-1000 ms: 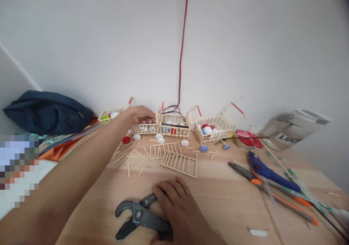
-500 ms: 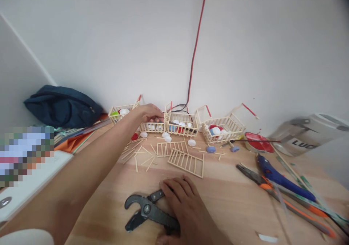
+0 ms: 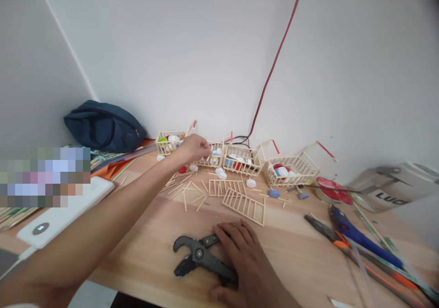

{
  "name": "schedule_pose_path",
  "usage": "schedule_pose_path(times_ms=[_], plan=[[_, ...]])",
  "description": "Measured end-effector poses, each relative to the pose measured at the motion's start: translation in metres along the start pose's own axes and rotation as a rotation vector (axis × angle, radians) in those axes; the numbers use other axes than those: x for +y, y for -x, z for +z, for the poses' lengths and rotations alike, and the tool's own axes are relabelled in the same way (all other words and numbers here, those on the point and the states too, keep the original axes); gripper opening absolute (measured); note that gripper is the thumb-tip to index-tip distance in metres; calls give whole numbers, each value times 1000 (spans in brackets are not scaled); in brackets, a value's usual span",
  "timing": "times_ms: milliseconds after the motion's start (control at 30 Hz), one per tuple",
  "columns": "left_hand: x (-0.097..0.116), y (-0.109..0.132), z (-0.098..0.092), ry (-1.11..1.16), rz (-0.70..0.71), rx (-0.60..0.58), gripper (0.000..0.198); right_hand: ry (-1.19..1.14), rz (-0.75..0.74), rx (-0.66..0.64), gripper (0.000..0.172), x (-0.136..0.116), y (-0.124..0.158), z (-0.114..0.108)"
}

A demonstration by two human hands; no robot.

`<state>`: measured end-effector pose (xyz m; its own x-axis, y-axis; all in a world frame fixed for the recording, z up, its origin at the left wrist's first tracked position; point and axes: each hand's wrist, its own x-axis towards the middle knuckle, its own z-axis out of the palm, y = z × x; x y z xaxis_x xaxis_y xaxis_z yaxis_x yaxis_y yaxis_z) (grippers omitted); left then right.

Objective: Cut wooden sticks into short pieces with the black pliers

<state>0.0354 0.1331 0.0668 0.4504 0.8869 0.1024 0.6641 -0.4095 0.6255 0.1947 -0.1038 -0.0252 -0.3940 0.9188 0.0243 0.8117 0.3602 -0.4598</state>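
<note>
My left hand (image 3: 196,149) reaches across to a row of small stick baskets by the wall, its fingers pinched over the second basket (image 3: 221,162). Whatever is between the fingertips is hidden. My right hand (image 3: 243,257) rests on the table around the handles of a black pipe cutter (image 3: 199,253), whose hooked jaws stand apart and point left. Bottle caps fill the baskets, among them the middle basket (image 3: 242,168) and the right basket (image 3: 291,171). Two flat stick frames, the nearer frame (image 3: 245,205) and the farther frame (image 3: 222,188), lie between my hands.
Loose cut sticks (image 3: 192,196) and several caps lie before the baskets. Pliers (image 3: 343,244), a blue-handled tool (image 3: 363,239), a red dish (image 3: 333,190) and a container (image 3: 394,184) are at right. At left are a blue pouch (image 3: 106,125) and a white power bank (image 3: 68,212).
The view has shifted, so the things sit farther right in it. My left hand has drawn back slightly from the baskets, fingers curled. My right hand stays on the pipe cutter.
</note>
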Motion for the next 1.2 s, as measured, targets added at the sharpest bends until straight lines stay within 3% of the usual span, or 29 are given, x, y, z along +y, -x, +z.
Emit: schedule_pose_path(times_ms=[67, 167, 267, 400, 533, 667, 767, 1000, 1200], plan=[[-12, 18, 10, -89, 69, -55, 16, 7, 1, 18, 90, -3, 1, -1], [-29, 35, 28, -172, 59, -88, 14, 13, 7, 30, 88, -8, 2, -5], [-28, 43, 43, -28, 44, -164, 14, 13, 8, 47, 87, -12, 1, -9], [12, 52, 58, 380, 80, -293, 16, 7, -14, 70, 85, -16, 0, -14], [70, 51, 82, 723, -24, -496, 23, -2, -28, 105, 82, -17, 1, -15], [118, 31, 114, 861, -95, -375, 14, -17, -39, 147, 80, -16, 3, -14], [143, 12, 133, 728, -129, -276, 15, -9, -63, 149, 82, -14, 5, -16], [173, -32, 157, 596, -74, -119, 15, -15, -77, 182, 81, -10, 8, -15], [200, -53, 177, 630, -176, -167, 11, -16, -121, 212, 79, -7, 11, -18]])
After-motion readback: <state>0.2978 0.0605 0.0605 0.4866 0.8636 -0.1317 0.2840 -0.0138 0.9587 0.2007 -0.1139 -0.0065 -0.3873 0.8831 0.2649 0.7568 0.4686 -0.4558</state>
